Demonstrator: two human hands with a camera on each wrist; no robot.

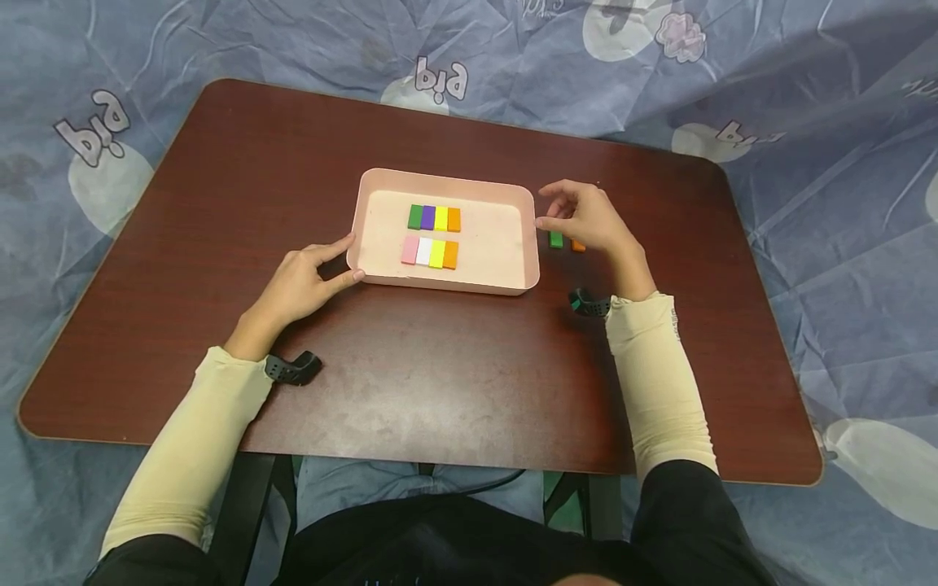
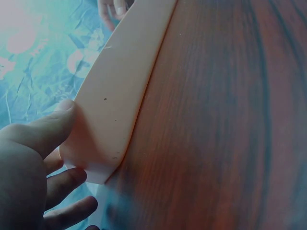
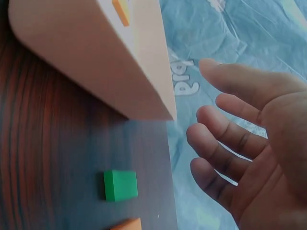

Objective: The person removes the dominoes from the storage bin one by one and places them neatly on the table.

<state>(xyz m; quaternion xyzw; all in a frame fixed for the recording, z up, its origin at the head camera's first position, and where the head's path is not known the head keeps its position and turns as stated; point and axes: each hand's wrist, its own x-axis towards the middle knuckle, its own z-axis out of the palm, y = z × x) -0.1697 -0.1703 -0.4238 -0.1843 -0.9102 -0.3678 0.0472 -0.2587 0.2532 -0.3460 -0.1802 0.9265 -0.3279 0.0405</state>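
Observation:
A shallow pale-pink tray (image 1: 498, 281) lies on the table, holding two rows of coloured blocks. The back row runs green (image 1: 414, 216), purple (image 1: 428, 217), yellow (image 1: 441, 218), orange (image 1: 454, 220); the front row is pink (image 1: 409, 250), white (image 1: 423, 251), yellow (image 1: 437, 254), orange (image 1: 450, 255). My left hand (image 1: 296, 281) touches the tray's left end with thumb and fingers spread. Beside the right end hovers my right hand (image 1: 586, 216), fingers loosely bent, nothing held. Below it on the table sit a green block (image 3: 121, 185) and an orange block (image 3: 127, 224), partly hidden.
The brown table (image 1: 440, 366) has rounded corners, and a blue printed cloth (image 1: 293, 41) spreads beyond its edges. Dark wrist bands (image 1: 293, 369) stick out from both wrists. The person's lap is at the front edge.

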